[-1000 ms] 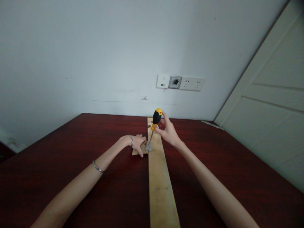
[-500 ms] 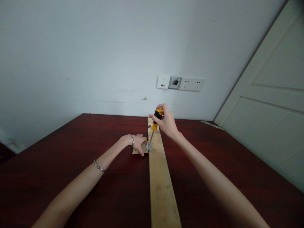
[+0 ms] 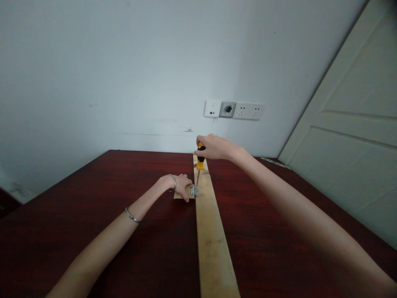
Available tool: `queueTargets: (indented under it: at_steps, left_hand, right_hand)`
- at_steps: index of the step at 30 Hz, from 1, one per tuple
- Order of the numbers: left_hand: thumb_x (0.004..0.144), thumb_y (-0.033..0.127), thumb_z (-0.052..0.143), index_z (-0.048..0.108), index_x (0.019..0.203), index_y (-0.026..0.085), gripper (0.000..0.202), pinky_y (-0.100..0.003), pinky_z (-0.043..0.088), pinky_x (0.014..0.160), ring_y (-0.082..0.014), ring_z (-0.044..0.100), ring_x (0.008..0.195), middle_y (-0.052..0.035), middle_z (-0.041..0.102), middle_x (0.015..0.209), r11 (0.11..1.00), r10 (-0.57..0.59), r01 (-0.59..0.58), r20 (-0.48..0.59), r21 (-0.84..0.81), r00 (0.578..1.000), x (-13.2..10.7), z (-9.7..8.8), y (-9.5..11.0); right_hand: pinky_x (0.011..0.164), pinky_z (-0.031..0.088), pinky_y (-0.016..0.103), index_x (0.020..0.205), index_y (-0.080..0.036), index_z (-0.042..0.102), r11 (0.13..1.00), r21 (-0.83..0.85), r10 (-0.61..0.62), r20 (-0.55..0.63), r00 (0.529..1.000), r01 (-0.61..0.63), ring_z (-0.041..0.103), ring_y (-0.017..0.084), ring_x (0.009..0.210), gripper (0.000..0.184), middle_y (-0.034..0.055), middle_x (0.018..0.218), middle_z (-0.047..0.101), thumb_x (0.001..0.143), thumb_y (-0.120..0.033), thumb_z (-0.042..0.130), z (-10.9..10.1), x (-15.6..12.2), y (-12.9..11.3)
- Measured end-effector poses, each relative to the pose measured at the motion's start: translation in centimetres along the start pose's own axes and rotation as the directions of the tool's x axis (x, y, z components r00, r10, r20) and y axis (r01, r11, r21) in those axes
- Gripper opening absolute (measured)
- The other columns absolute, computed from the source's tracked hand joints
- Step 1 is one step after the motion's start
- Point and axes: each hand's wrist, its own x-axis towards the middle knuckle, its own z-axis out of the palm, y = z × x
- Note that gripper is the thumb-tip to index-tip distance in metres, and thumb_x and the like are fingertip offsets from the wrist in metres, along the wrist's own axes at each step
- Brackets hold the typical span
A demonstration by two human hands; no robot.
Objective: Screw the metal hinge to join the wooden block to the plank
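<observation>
A long pale wooden plank (image 3: 214, 244) lies lengthwise on a dark red table (image 3: 93, 219). My left hand (image 3: 181, 185) presses a small wooden block (image 3: 182, 193) against the plank's left edge, fingers curled over it. A small metal hinge (image 3: 194, 190) bridges block and plank. My right hand (image 3: 214, 147) is closed over the top of a yellow and black screwdriver (image 3: 200, 159), which stands nearly upright with its shaft tip on the hinge.
A white wall rises behind the table with a row of sockets and a switch (image 3: 234, 110). A pale panelled door (image 3: 350, 136) stands at the right. A thin strip (image 3: 273, 162) lies at the table's far right edge.
My right hand has turned over the screwdriver handle, from gripping its side to covering its top, with the forearm swung up. The left hand stays on the block.
</observation>
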Motion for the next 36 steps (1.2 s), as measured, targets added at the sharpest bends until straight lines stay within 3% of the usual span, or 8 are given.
queueTargets:
  at_steps: [4,8,14,19,24,29,32,36]
  left_hand:
    - [0.056,0.062,0.064,0.049,0.128,0.020,0.085,-0.039,0.043,0.091,-0.0316,0.047,0.111,-0.0139,0.048,0.128,0.999,-0.031,0.031,0.003,-0.011,1.000,-0.4,-0.3,0.3]
    - [0.055,0.063,0.065,0.049,0.129,0.019,0.088,-0.040,0.043,0.090,-0.0332,0.046,0.113,-0.0156,0.047,0.128,1.000,-0.028,0.028,0.005,-0.012,1.000,-0.5,-0.4,0.3]
    - [0.053,0.063,0.066,0.049,0.129,0.021,0.089,-0.040,0.043,0.090,-0.0327,0.047,0.112,-0.0137,0.048,0.128,0.998,-0.037,0.037,0.003,-0.047,0.999,-0.9,-0.6,0.5]
    - [0.050,0.062,0.068,0.051,0.127,0.024,0.088,-0.040,0.044,0.089,-0.0330,0.046,0.112,-0.0121,0.049,0.127,0.996,-0.060,0.061,0.003,-0.058,0.998,-0.6,-0.5,0.4]
    - [0.052,0.063,0.067,0.049,0.129,0.023,0.088,-0.039,0.043,0.090,-0.0328,0.045,0.114,-0.0124,0.048,0.129,0.998,-0.048,0.048,0.003,-0.046,0.999,-0.6,-0.5,0.5]
    - [0.055,0.063,0.065,0.047,0.130,0.019,0.089,-0.039,0.043,0.090,-0.0325,0.046,0.112,-0.0147,0.047,0.128,0.999,-0.027,0.027,0.003,-0.031,1.000,-0.8,-0.6,0.5]
    - [0.053,0.063,0.066,0.049,0.128,0.019,0.088,-0.039,0.043,0.090,-0.0330,0.048,0.111,-0.0147,0.049,0.126,0.999,-0.024,0.024,-0.013,-0.045,1.000,-0.5,-0.3,0.3]
    - [0.053,0.063,0.067,0.050,0.126,0.019,0.087,-0.040,0.043,0.090,-0.0330,0.048,0.112,-0.0156,0.048,0.127,0.999,-0.022,0.021,-0.009,-0.044,1.000,-0.2,-0.1,0.2]
  right_hand:
    - [0.058,0.040,0.029,0.098,-0.012,0.062,0.998,-0.004,-0.064,0.029,0.998,0.064,0.062,0.024,0.076,0.038,0.0154,0.091,0.067,0.078,-0.044,0.057,0.0,0.1,-0.1]
    - [0.058,0.041,0.032,0.093,-0.011,0.064,0.998,-0.037,0.042,-0.054,0.998,-0.044,0.063,0.027,0.075,0.047,0.0187,0.087,0.067,0.083,-0.054,0.048,0.6,-0.1,-0.3]
    - [0.066,0.044,0.030,0.109,-0.015,0.058,0.996,0.064,-0.065,-0.018,0.998,0.066,0.063,0.025,0.085,0.036,0.0145,0.100,0.066,0.079,-0.035,0.057,0.5,-0.3,-0.2]
    - [0.063,0.043,0.033,0.105,-0.011,0.060,0.999,-0.013,0.035,-0.056,0.998,-0.036,0.063,0.028,0.081,0.046,0.0182,0.093,0.066,0.084,-0.051,0.047,0.5,-0.6,-0.7]
    - [0.068,0.043,0.031,0.109,-0.014,0.059,0.999,0.042,-0.016,-0.050,0.999,0.018,0.063,0.025,0.085,0.034,0.0156,0.098,0.066,0.084,-0.035,0.051,0.7,-0.6,-0.2]
    - [0.069,0.043,0.032,0.112,-0.015,0.057,0.998,0.055,0.012,-0.052,0.999,-0.010,0.062,0.027,0.088,0.046,0.0159,0.100,0.066,0.084,-0.051,0.048,0.8,-0.5,0.0]
    - [0.067,0.042,0.031,0.105,-0.015,0.060,0.996,0.093,-0.001,-0.054,0.999,0.006,0.063,0.024,0.082,0.037,0.0140,0.091,0.067,0.091,-0.041,0.039,1.0,-0.3,0.0]
    - [0.073,0.042,0.030,0.112,-0.015,0.056,0.989,0.141,-0.028,-0.081,0.996,0.040,0.061,0.023,0.089,0.032,0.0127,0.100,0.066,0.085,-0.029,0.048,1.0,-0.3,0.3]
